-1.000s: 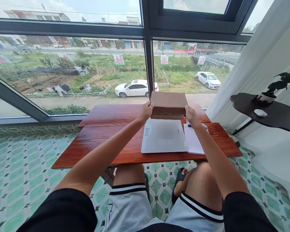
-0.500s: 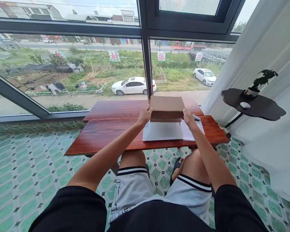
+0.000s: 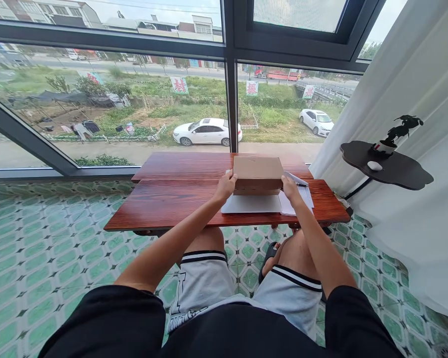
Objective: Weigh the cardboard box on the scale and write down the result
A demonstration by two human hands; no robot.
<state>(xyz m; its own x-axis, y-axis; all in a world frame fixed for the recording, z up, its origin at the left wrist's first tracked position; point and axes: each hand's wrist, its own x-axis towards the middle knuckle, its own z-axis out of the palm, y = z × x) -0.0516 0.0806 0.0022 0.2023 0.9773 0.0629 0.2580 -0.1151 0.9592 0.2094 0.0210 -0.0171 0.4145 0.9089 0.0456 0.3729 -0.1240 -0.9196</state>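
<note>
A brown cardboard box (image 3: 258,170) is held level between my two hands, over the far part of a closed silver laptop (image 3: 251,204). My left hand (image 3: 226,186) grips its left side with the thumb near the top edge. On the opposite side my right hand (image 3: 290,187) closes round the right edge. Whether the box's underside touches the laptop, I cannot tell. Partly behind my right hand lies an open notebook (image 3: 286,206) with white pages, and a dark pen (image 3: 302,185) rests on it.
The glossy red-brown wooden table (image 3: 160,204) stands against the large window. To the right, a small dark side table (image 3: 388,171) carries a potted plant (image 3: 385,145) and a white rounded object (image 3: 375,165). A white curtain (image 3: 388,64) hangs behind it.
The box has come down a little toward the laptop, with both hands still on its sides. The camera view has shifted slightly.
</note>
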